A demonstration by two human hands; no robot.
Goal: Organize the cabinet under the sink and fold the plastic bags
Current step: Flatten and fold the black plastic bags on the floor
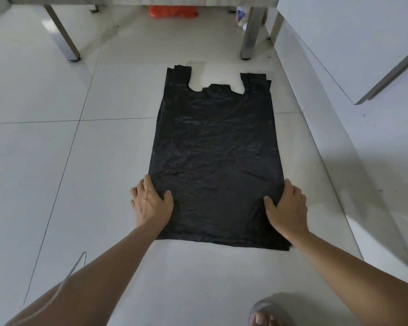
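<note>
Underfoot, a floor (45, 149) of large, glossy pale-grey square tiles with thin dark grout lines. Laid flat on it near the middle, one black plastic bag (216, 149) — thin, crinkled film with a dull sheen, roughly rectangular, two handle loops at the far end and a short tab between them, straight bottom edge nearest the camera. At the right, a white cabinet door (363, 48) with a grey edge, standing open at an angle. At the top, two square grey metal legs (64, 34) under a pale frame, each on a small dark foot. Pressed onto the bag's near corners, two bare hands: left hand (151, 203) flat on the left edge, fingers spread and straight, thumb lying on the plastic; right hand (286, 205) flat on the right edge in mirror pose, fingers extended, thumb on the film — nothing gripped by either, only held down. Far back beneath the frame, one crumpled orange-red plastic bag (173, 11). Behind the right leg, a whitish item with blue marking (240, 16), too hidden to identify. At the lower left, one thin grey cord (78, 264) curving across a bare leg. At the bottom edge, toes in a translucent grey slipper (266, 314).
</note>
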